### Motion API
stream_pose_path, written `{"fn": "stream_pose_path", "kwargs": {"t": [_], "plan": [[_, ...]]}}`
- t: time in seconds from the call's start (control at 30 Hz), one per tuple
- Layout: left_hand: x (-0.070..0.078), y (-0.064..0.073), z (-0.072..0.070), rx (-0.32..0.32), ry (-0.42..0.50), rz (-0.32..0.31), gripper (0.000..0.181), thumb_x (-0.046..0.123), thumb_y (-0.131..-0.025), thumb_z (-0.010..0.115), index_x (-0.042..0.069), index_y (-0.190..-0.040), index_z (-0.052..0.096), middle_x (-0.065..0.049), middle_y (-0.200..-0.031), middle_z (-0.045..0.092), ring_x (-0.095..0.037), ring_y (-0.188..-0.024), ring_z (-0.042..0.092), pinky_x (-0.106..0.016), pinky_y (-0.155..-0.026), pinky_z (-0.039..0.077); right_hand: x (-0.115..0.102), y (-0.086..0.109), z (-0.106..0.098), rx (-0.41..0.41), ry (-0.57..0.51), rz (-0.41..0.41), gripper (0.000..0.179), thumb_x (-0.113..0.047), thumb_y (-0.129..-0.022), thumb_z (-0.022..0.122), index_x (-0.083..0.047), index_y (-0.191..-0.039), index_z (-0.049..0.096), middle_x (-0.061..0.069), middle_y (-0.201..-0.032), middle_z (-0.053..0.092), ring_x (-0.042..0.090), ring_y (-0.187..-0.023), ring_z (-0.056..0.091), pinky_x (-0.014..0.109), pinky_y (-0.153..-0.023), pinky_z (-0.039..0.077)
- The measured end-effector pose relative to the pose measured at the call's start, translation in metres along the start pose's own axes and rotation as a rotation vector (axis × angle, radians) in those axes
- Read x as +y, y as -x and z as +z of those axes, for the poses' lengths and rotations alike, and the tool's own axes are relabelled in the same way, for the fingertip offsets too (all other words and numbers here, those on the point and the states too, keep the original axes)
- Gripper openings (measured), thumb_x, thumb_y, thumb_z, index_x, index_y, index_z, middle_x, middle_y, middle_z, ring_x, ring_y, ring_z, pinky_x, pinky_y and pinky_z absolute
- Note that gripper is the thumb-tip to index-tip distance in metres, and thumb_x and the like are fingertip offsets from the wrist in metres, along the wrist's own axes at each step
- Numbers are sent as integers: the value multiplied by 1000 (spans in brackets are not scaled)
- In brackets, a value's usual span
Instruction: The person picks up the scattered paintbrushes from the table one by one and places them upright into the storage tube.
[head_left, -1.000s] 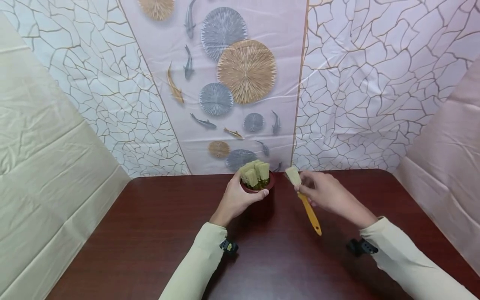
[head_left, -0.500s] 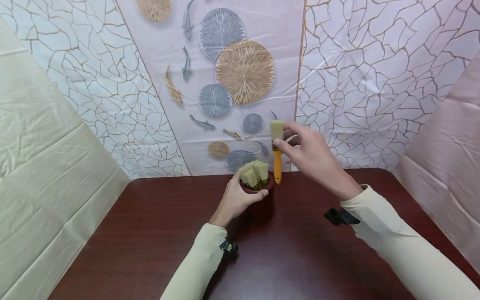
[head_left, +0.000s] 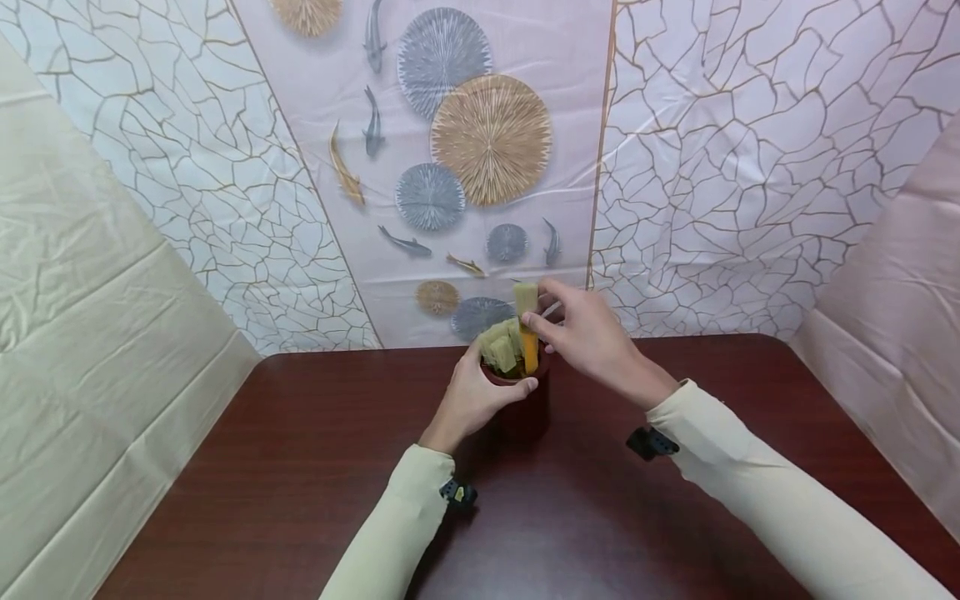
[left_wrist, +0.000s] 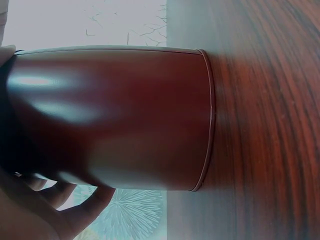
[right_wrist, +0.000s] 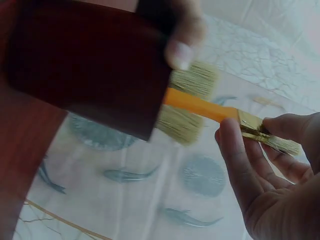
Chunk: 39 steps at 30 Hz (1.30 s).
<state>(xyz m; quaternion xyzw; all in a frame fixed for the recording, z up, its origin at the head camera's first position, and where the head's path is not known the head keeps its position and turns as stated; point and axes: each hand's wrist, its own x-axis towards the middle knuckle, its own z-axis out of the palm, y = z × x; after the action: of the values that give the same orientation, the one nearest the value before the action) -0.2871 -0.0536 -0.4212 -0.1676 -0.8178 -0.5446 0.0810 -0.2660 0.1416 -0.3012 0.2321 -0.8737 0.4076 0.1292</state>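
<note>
My left hand (head_left: 471, 402) grips the rim of a dark red cylindrical holder (left_wrist: 115, 115), which stands upright on the table. Several pale-bristled brushes (head_left: 498, 348) stick up out of it, bristles on top. My right hand (head_left: 588, 333) pinches a paintbrush (right_wrist: 200, 106) by its gold metal band, near the bristles. Its yellow handle points down, with the lower end inside the holder's mouth and out of sight. In the right wrist view the left thumb (right_wrist: 181, 52) lies over the holder's rim.
The holder stands near the back edge of the dark reddish-brown wooden table (head_left: 337, 467). Behind it hangs a patterned cloth (head_left: 487, 142) with fish and round motifs. Pale cloth sides (head_left: 97, 333) flank the table at left and right.
My right hand has lifted the paintbrush, turned it upright and brought it left over the holder, then lowered its handle into the mouth. The left hand has stayed on the holder.
</note>
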Motion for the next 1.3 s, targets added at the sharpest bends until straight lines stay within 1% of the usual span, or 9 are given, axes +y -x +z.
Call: {"fn": "stream_pose_path", "kwargs": {"t": [0.17, 0.27, 0.5, 0.7, 0.9, 1.0, 1.07, 1.17, 1.3], "plan": [[-1, 0, 0, 15, -15, 20, 87, 45, -76, 93, 31, -151, 51, 7, -134, 63, -12, -119, 61, -41, -105, 50, 12, 4, 9, -15, 105, -31, 5, -14, -102, 71, -9, -103, 71, 6, -94, 78, 20, -77, 72, 38, -70, 56], [-1, 0, -1, 27, -33, 25, 87, 46, -75, 93, 30, -150, 52, 8, -135, 63, -11, -121, 61, -40, -107, 48, 19, 5, 16, -36, 147, -47, 4, -12, -101, 71, -9, -99, 73, 3, -91, 78, 16, -78, 69, 39, -75, 54], [-2, -1, -1, 35, -44, 16, 87, 48, -74, 93, 28, -149, 53, 8, -137, 63, -11, -123, 60, -39, -108, 47, 29, 6, 25, -40, 201, -65, 5, -13, -99, 75, -9, -97, 74, 2, -85, 76, 13, -70, 64, 32, -64, 50], [0, 1, 1, 27, -32, -6, 88, 45, -75, 94, 30, -151, 52, 6, -139, 62, -12, -122, 61, -41, -108, 48, 37, 6, 26, -47, 195, 1, 11, -16, -98, 77, -11, -91, 71, -1, -75, 67, 12, -62, 54, 29, -59, 44], [2, -1, 2, 8, -9, 6, 88, 42, -76, 95, 33, -152, 51, 7, -140, 62, -11, -121, 60, -41, -108, 48, 46, 18, 20, -22, 153, 48, 16, -21, -100, 75, -12, -88, 68, -2, -72, 61, 13, -59, 47, 28, -58, 40], [1, -3, -1, -18, -3, 19, 88, 45, -77, 93, 37, -153, 49, 9, -141, 60, -11, -123, 60, -41, -109, 47, 50, 25, 15, 11, 135, 77, 17, -26, -103, 71, -13, -92, 68, 0, -76, 61, 16, -64, 48, 32, -62, 41], [0, -4, -4, -41, -29, 28, 89, 48, -78, 92, 39, -155, 47, 9, -145, 58, -12, -128, 58, -43, -112, 45, 54, 31, 11, 42, 123, 94, 18, -29, -105, 69, -13, -96, 69, 3, -82, 64, 20, -72, 54, 36, -69, 45], [2, -1, -11, -44, -115, 8, 99, 59, -78, 88, 34, -161, 40, 5, -155, 52, -14, -139, 52, -46, -115, 42, 61, 40, 5, 90, 102, 100, 19, -31, -106, 67, -12, -103, 70, 7, -96, 72, 27, -91, 65, 44, -84, 50], [13, 11, -26, 11, -189, -11, 106, 67, -83, 80, 20, -166, 33, -5, -161, 47, -24, -145, 49, -51, -116, 43, 69, 58, -6, 132, 109, 83, 25, -30, -106, 66, -8, -116, 71, 12, -116, 74, 33, -112, 66, 53, -97, 49]]}}
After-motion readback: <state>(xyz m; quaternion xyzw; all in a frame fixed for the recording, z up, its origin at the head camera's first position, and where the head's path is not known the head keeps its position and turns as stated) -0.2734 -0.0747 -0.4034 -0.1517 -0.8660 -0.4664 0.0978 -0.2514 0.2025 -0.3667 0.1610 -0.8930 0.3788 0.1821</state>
